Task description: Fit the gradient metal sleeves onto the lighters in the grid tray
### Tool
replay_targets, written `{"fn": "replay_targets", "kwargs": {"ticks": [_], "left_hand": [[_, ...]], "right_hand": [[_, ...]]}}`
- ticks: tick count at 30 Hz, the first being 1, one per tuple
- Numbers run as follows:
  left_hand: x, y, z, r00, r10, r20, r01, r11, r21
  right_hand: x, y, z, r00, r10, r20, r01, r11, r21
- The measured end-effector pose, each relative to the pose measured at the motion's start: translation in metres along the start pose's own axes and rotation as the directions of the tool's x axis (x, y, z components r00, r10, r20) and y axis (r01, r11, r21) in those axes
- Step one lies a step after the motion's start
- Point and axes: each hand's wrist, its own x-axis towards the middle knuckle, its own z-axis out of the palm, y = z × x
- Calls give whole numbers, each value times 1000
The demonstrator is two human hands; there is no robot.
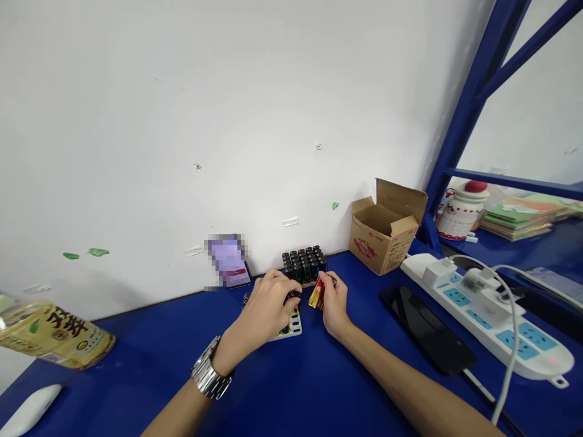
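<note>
My left hand (269, 303), with a metal watch at its wrist, is closed on a dark battery (293, 295) just above a white slotted tray (297, 328). Part of that tray, and some batteries standing in it, lie hidden under the hand. To the right, my right hand (336, 306) is wrapped round red and gold batteries (317, 294); how many it holds I cannot make out. Behind both hands, rows of upright dark batteries (304, 264) stand packed together near the wall.
A phone (234, 276) leans against the wall. At the right are an open cardboard box (382, 243), a black phone (428, 331) and a white power strip (483, 315) with cables. A yellow-labelled bottle (59, 331) and a white mouse (34, 409) are at the left.
</note>
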Motion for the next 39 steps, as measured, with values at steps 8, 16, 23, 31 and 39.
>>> {"fn": "replay_targets", "kwargs": {"ticks": [8,16,23,31,39], "left_hand": [[-3,9,-4,997,-15,75,-13,930,367],[-7,11,11,997,68,-46,-38,880,474],[-6,13,27,993,112,-41,-85,907,413],[-3,12,29,991,5,-137,20,983,182],[-13,17,15,950,-252,-186,71,750,-657]], "right_hand": [[0,0,-1,999,-5,37,6,999,-47],[-6,-3,-2,988,20,150,-10,998,-69],[-12,-8,-8,921,31,388,-20,999,-31],[-13,-5,-7,914,23,404,-47,998,49],[-9,-4,-4,940,121,319,-136,990,24]]}}
